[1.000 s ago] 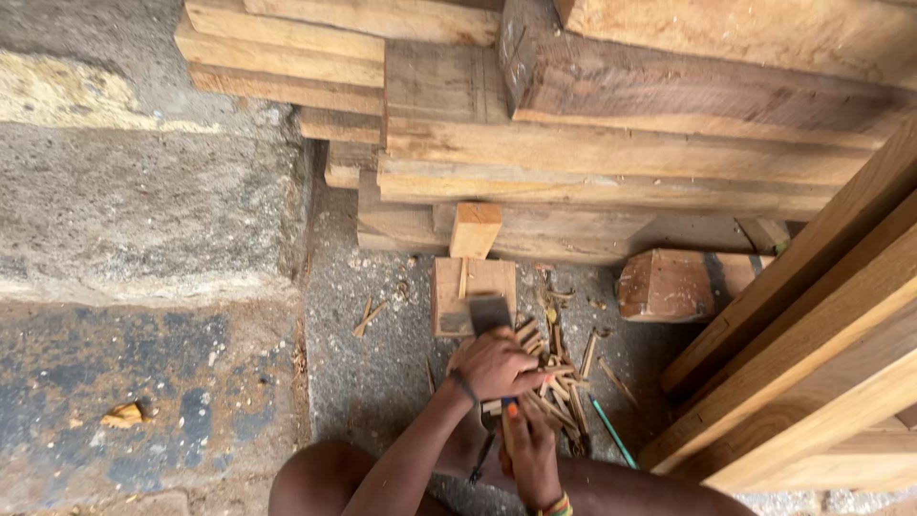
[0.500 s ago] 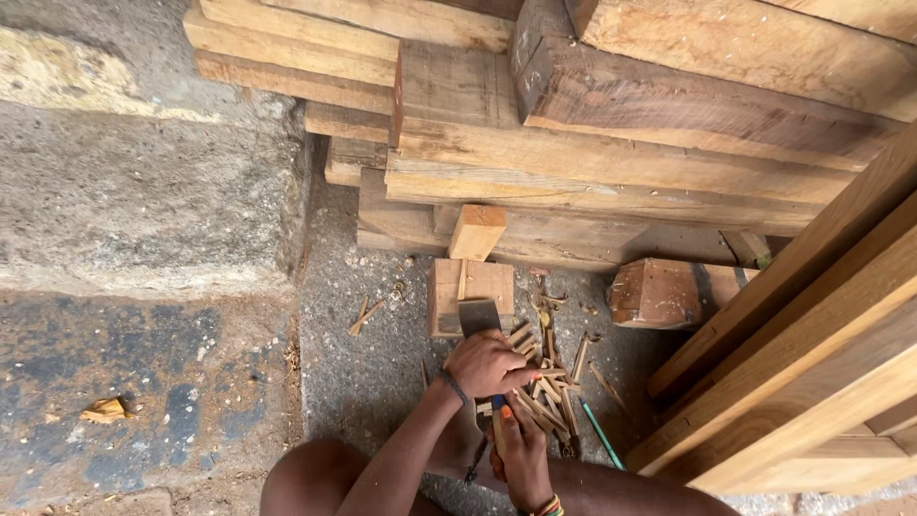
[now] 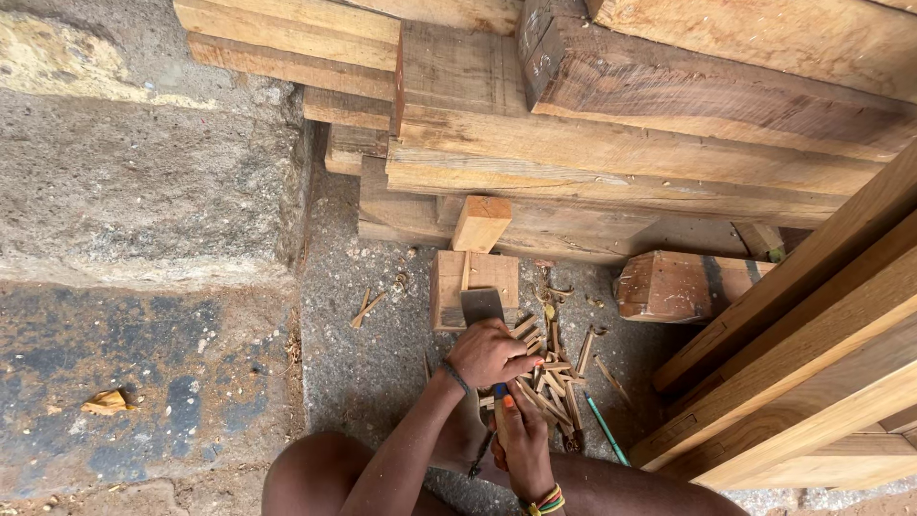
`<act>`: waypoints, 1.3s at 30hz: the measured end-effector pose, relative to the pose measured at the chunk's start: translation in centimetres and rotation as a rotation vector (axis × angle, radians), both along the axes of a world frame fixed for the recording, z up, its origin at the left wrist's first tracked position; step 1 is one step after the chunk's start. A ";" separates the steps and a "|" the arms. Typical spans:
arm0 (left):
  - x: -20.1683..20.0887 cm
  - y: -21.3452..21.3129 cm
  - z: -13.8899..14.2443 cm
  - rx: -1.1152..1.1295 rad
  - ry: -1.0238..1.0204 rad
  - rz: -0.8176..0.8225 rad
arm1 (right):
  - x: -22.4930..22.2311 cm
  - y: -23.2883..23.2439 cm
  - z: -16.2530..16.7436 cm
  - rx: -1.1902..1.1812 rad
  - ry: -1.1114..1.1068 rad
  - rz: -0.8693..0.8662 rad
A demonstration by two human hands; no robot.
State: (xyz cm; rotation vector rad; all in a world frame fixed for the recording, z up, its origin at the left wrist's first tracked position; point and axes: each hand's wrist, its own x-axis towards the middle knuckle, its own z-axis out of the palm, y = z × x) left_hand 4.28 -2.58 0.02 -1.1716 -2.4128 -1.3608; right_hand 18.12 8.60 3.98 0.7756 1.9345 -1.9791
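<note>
My left hand [image 3: 489, 354], with a dark band on the wrist, is closed around the handle of a flat grey metal blade [image 3: 482, 304] that points away from me. Just below it my right hand [image 3: 525, 441], with a colourful bracelet, pinches a thin wooden stick [image 3: 501, 413] held upright. Both hands work over a pile of short split wood sticks [image 3: 554, 382] on the gravel ground. The blade's tip lies over a small square wooden block [image 3: 449, 287].
A stack of rough timber planks [image 3: 611, 143] fills the back. Slanted planks [image 3: 812, 334] lean at the right. A reddish wood block [image 3: 678, 285] and a small upright block [image 3: 480, 223] lie ahead. A concrete slab [image 3: 143, 182] rises at the left. A green stick [image 3: 606, 430] lies by my knee.
The view has shifted slightly up and left. Both hands stay over the stick pile, holding the blade and the stick as before.
</note>
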 end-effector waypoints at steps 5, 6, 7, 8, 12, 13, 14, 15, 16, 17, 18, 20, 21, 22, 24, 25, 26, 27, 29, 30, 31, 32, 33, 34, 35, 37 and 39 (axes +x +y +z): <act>-0.1 -0.1 -0.4 -0.032 -0.041 0.028 | -0.1 0.1 0.2 0.030 0.013 0.033; -0.2 -0.1 -0.4 -0.019 -0.041 0.033 | -0.2 0.1 0.2 0.033 0.001 0.032; -0.2 -0.1 -0.4 -0.004 -0.041 0.039 | -0.2 0.1 0.3 0.037 -0.012 0.032; -0.3 -0.1 -0.4 -0.004 -0.042 0.039 | -0.2 0.1 0.3 0.043 -0.024 0.030; -0.3 -0.1 -0.4 0.024 -0.012 0.024 | -0.2 -0.3 0.3 0.026 -0.055 -0.022; -0.2 -0.1 -0.4 0.034 0.002 0.020 | -0.1 -0.3 0.3 0.016 -0.052 -0.033; -0.2 -0.1 -0.4 0.046 0.021 0.025 | 0.0 -0.4 0.2 0.005 -0.050 -0.043; -0.1 -0.2 -0.4 0.058 0.040 0.029 | 0.0 -0.4 0.2 -0.002 -0.052 -0.042; 0.0 -0.2 -0.4 0.068 0.061 0.034 | 0.1 -0.4 0.1 -0.009 -0.053 -0.042; 0.0 -0.2 -0.4 0.068 0.066 0.042 | 0.2 -0.4 0.0 -0.016 -0.054 -0.042; 0.1 -0.2 -0.5 0.068 0.068 0.047 | 0.2 -0.3 -0.1 -0.015 -0.040 -0.037; 0.2 -0.2 -0.6 0.070 0.067 0.051 | 0.3 -0.2 -0.3 -0.014 -0.016 -0.028; 0.2 -0.2 -0.7 0.074 0.071 0.053 | 0.3 -0.2 -0.4 0.006 -0.009 -0.021; 0.2 -0.1 -0.8 0.078 0.075 0.055 | 0.2 -0.2 -0.5 0.025 -0.001 -0.014; 0.3 0.0 -1.1 0.049 0.064 0.057 | 0.3 -0.1 -0.6 0.036 -0.010 -0.010; 0.3 0.0 -1.2 0.035 0.061 0.058 | 0.3 0.0 -0.6 0.030 -0.022 -0.010; 0.3 0.1 -1.4 0.023 0.061 0.070 | 0.3 0.0 -0.6 0.025 -0.033 -0.008; 0.3 0.1 -1.6 0.011 0.061 0.084 | 0.3 0.1 -0.7 0.029 -0.030 -0.001; 0.2 0.2 -1.9 0.002 0.022 0.091 | 0.4 0.3 -0.8 0.040 -0.033 0.017; 0.1 0.2 -2.0 0.005 -0.013 0.079 | 0.3 0.4 -0.9 0.036 -0.032 0.020; 0.0 0.3 -2.0 0.008 -0.050 0.065 | 0.3 0.5 -1.0 0.032 -0.033 0.021; 0.0 0.3 -2.0 0.005 -0.054 0.060 | 0.2 0.6 -1.0 0.027 -0.033 0.022; -0.1 0.4 -2.0 0.002 -0.057 0.060 | 0.1 0.7 -1.1 0.099 0.019 0.061; -0.1 0.4 -1.9 0.000 -0.061 0.064 | -0.1 0.8 -1.1 0.171 0.073 0.105; -0.1 0.4 -1.8 -0.025 -0.065 0.068 | -0.1 0.8 -1.1 0.241 0.125 0.149; -0.1 0.4 -1.5 -0.077 -0.075 0.071 | -0.1 0.9 -1.0 0.184 0.053 0.108; 0.1 -0.1 -1.1 -0.007 -0.031 0.100 | 0.4 0.6 -0.7 0.137 0.010 0.084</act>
